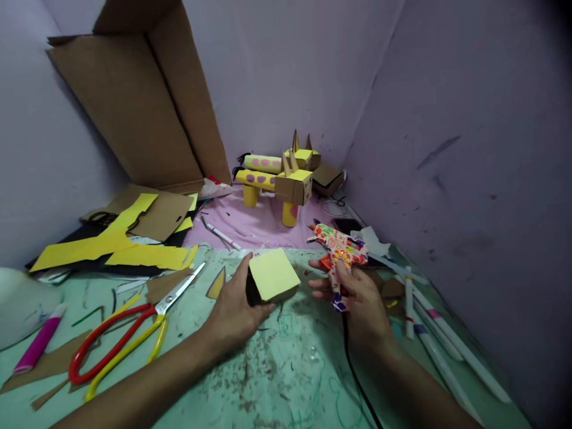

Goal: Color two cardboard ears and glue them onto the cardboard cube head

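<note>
My left hand (236,307) grips a small cardboard box (273,275) by its left side, with pale yellow paper on its top face. The fingers wrap round it just above the table. In my right hand (361,298) is a glue gun (342,247) with a colourful flowered pattern, its nozzle pointing up and to the left and a black cord trailing down. On the table left of my left hand lies a pointed yellow and brown piece (217,284). Scissors (161,307) with red and yellow handles rest open farther left.
Two yellow cardboard animal figures (292,189) stand at the back on pink cloth (214,217). Yellow paper scraps (93,244) and a large cardboard box (129,107) are at the left. A magenta tube (40,339) lies front left. White sticks (460,339) line the right edge beside the wall.
</note>
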Motion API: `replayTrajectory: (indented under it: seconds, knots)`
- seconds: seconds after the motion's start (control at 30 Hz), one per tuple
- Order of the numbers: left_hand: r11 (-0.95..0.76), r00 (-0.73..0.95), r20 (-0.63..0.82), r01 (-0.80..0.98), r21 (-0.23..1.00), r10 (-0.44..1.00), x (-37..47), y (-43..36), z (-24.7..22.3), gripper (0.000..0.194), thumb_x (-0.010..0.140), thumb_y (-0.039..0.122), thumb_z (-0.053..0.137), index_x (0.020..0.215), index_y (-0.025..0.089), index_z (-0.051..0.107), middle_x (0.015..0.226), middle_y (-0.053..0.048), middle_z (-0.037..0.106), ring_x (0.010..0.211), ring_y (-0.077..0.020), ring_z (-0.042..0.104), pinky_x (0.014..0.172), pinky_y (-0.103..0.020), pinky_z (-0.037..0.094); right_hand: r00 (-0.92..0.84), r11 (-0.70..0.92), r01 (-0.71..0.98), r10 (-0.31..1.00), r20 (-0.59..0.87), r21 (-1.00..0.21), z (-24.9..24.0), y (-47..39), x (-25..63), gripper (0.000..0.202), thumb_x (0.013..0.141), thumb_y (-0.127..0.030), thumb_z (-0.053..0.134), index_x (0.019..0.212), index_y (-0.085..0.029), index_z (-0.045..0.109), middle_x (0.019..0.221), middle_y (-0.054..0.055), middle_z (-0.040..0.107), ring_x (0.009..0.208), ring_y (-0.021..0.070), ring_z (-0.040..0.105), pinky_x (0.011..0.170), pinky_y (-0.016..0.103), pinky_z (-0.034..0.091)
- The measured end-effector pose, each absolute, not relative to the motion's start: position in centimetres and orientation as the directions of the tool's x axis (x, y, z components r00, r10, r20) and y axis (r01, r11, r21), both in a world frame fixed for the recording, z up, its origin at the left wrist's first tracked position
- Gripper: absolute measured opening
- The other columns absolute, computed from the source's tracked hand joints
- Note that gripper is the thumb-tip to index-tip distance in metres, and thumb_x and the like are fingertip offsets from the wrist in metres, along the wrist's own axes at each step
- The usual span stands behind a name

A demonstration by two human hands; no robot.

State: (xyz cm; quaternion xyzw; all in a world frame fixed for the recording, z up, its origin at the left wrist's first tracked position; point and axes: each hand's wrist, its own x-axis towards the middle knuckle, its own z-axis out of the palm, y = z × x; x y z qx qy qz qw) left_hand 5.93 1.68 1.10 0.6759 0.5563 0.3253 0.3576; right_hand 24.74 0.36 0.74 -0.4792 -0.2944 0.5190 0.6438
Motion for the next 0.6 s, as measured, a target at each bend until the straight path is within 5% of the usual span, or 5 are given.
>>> replayTrajectory:
  seconds: [0.2, 0.4, 0.6]
  knots:
    - [-0.165, 0.195, 0.082, 0.458, 0.873, 0.977, 5.5, 1.8, 1.2, 0.068, 0.06, 0.02, 0.072, 0.122, 0.017, 0.046, 0.115, -0.011, 0.062, 0.109, -0.0301, 0.055, 0.094, -0.046, 0.042, 0.282, 0.004, -0.378, 0.953, -0.111, -0.926, 0.9, 0.3, 24.8, 0.029, 0.072, -0.04, 0.07, 0.084, -0.014, 0.066, 0.087, 0.009, 0.073, 0.053, 0.015, 0.067, 0.043, 0.024, 0.056]
    - [-0.054, 0.271, 0.034, 0.068, 0.996, 0.962, 4.5, 2.5, 1.3, 0.063, 0.067, 0.036, 0.07, 0.123, 0.016, 0.047, 0.118, -0.009, 0.062, 0.112, -0.0291, 0.055, 0.092, -0.038, 0.045, 0.294, 0.01, -0.357, 0.95, -0.103, -0.934, 0.9, 0.3, 24.8, 0.029, 0.072, -0.041, 0.07, 0.084, -0.015, 0.065, 0.084, 0.005, 0.071, 0.048, 0.0118, 0.064, 0.042, 0.022, 0.056]
    - [0.058, 0.221, -0.052, -0.02, 0.998, 0.974, 4.4, 2.9, 0.7, 0.09, 0.064, 0.042, 0.072, 0.136, 0.006, 0.032, 0.127, -0.016, 0.056, 0.119, -0.0312, 0.049, 0.097, -0.038, 0.042, 0.243, -0.039, -0.387, 0.959, -0.143, -0.921, 0.7, 0.4, 24.7, 0.034, 0.071, -0.041, 0.07, 0.092, -0.015, 0.063, 0.088, 0.007, 0.073, 0.063, 0.0177, 0.07, 0.046, 0.024, 0.057]
